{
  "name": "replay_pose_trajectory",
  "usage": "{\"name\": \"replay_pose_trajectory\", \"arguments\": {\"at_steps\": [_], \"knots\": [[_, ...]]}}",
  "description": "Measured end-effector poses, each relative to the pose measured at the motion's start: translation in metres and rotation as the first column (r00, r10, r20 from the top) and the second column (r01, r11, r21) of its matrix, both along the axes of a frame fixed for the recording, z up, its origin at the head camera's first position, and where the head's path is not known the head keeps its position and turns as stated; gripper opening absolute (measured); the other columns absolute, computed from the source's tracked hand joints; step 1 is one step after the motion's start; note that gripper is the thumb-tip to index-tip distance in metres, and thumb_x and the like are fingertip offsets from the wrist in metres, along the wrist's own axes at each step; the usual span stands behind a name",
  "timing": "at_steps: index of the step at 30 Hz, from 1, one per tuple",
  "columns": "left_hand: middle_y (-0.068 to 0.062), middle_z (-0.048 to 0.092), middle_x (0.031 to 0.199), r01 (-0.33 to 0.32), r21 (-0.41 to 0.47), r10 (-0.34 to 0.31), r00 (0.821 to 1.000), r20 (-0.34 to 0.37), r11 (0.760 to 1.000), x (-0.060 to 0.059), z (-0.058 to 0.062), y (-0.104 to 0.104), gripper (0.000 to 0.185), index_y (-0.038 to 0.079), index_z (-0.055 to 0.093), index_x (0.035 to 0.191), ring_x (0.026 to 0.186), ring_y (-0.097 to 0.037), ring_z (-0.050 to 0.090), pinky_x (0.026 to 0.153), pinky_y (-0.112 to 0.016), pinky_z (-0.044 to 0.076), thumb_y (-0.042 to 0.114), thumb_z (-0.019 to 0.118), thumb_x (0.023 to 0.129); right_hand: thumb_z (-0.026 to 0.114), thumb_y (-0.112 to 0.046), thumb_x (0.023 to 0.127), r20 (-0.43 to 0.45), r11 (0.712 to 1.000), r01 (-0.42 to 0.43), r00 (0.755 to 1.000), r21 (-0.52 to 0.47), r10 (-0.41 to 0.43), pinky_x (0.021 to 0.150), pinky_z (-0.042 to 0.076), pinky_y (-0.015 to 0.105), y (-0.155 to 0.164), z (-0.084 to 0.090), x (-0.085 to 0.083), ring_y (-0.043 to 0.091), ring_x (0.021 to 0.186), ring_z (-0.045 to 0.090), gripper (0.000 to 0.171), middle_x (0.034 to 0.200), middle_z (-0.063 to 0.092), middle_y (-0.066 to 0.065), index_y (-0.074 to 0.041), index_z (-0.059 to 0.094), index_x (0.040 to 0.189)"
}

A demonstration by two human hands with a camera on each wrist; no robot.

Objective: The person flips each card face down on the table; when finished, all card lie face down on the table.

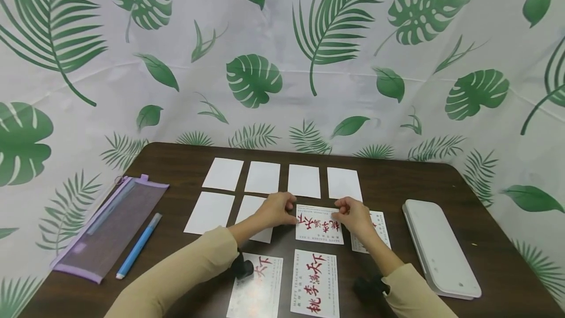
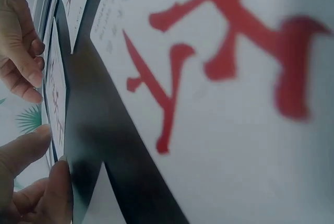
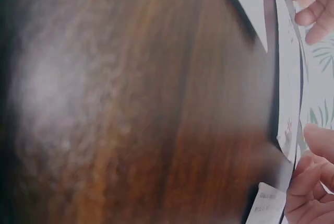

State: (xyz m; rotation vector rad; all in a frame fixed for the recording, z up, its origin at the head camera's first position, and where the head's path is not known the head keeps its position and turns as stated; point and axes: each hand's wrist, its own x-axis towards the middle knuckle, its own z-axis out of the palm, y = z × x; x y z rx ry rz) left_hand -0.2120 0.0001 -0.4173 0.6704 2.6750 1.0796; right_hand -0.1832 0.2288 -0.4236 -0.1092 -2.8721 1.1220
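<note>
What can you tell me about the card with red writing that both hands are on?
The card is a white rectangle, glossy-looking, with large red brush-style characters and small print along its edges. It sits on the dark wooden table, in the second row of cards, below four blank white cards. The left hand pinches its left edge and the right hand its right edge. The wrist views show it lifted slightly off the table.

Beige long sleeves, bare hands, black wrist-mounted cameras on both forearms.

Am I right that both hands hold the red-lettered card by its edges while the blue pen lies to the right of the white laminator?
Not quite: in the head view the blue pen lies far left, beside the purple pouch, not right of the white laminator. Left hand and right hand do hold the red-lettered card.
</note>
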Motion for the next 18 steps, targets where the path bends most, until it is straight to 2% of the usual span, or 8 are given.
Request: {"name": "replay_pose_trajectory", "arguments": {"at_steps": [8, 14, 18], "knots": [[0.0, 0.059, 0.082, 0.017, -0.112, -0.022, 0.999, -0.037, 0.994, -0.0007, -0.0005, 0.0094, 0.046, 0.003, 0.064, 0.106, 0.076, -0.012, 0.049, 0.07, -0.026, 0.043, 0.017, 0.084, 0.068, 0.076, -0.003, 0.073, -0.003, 0.996, -0.046, 0.999, 0.07, 0.046, 0.058, 0.037, 0.025, 0.0021, -0.0009, 0.0018, 0.015, 0.066, 0.047, 0.025, 0.072, 0.054, 0.005, 0.002, 0.061, 0.093], [-0.001, 0.059, 0.08, 0.032, -0.121, -0.04, 0.997, -0.064, 0.992, -0.0011, 0.0017, 0.0107, 0.042, 0.003, 0.064, 0.102, 0.075, -0.013, 0.049, 0.072, -0.029, 0.043, 0.016, 0.084, 0.067, 0.077, -0.005, 0.072, 0.02, 0.992, -0.056, 0.998, 0.112, 0.054, 0.06, 0.036, 0.028, 0.005, 0.0001, -0.0026, 0.017, 0.067, 0.047, 0.026, 0.074, 0.053, 0.005, -0.001, 0.059, 0.09], [-0.001, 0.06, 0.082, 0.035, -0.127, -0.04, 0.998, -0.043, 0.991, -0.0017, 0.0009, 0.0115, 0.042, 0.004, 0.065, 0.104, 0.076, -0.013, 0.05, 0.072, -0.028, 0.044, 0.016, 0.083, 0.068, 0.077, -0.006, 0.072, 0.046, 0.992, -0.059, 0.997, 0.115, 0.054, 0.06, 0.036, 0.028, 0.0062, -0.0007, -0.0041, 0.018, 0.068, 0.047, 0.027, 0.075, 0.051, 0.004, -0.003, 0.056, 0.089]]}}
